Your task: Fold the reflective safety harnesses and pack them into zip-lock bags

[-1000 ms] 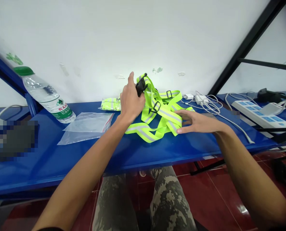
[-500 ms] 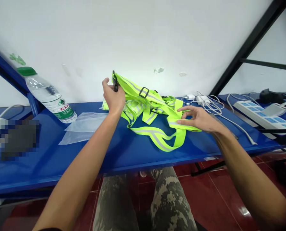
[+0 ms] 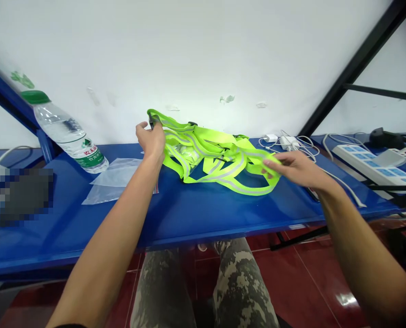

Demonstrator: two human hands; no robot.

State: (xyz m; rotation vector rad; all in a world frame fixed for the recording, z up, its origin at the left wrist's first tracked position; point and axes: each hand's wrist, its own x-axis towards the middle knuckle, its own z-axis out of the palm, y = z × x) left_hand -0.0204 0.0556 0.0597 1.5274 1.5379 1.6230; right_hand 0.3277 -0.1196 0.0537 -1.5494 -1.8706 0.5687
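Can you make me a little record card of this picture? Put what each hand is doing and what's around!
Main thing: crumpled neon yellow-green reflective vest with silver stripes
Left hand: left hand grips a small black plastic buckle at the vest's strap
Right hand: right hand has its fingers on a vest strap
Under them: shiny blue metal table
Nearby: flat clear plastic bag
Rest: clear plastic water bottle with green cap; white power strip with blue switches; thin white charger cables

Pixelated object (image 3: 23,197), buckle (image 3: 151,120) half-hidden by left hand (image 3: 150,142)
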